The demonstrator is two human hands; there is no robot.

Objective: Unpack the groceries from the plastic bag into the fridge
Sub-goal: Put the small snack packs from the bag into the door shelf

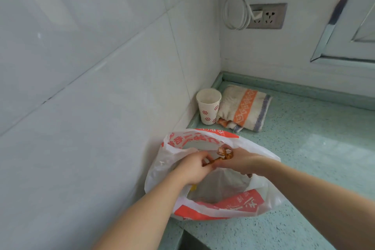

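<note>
Now we hold both hands over the plastic bag on the tabletop: left hand and right hand pinch a brownish item, its length running between them, bag mouth directly below.

The plastic bag is translucent white with bands of orange-red bearing white lettering. A small yellow patch shows inside it. The thing held between the two hands is brown and orange. The paper cup is white, dotted with red round motifs. The towel is cream with an orange stripe patterned in white and a grey-blue stripe near its edge. The counter is pale green, speckled dark. The wall tiles are plain white. The socket plate is grey with white outlets, and the coiled cable beside it is white.
</note>
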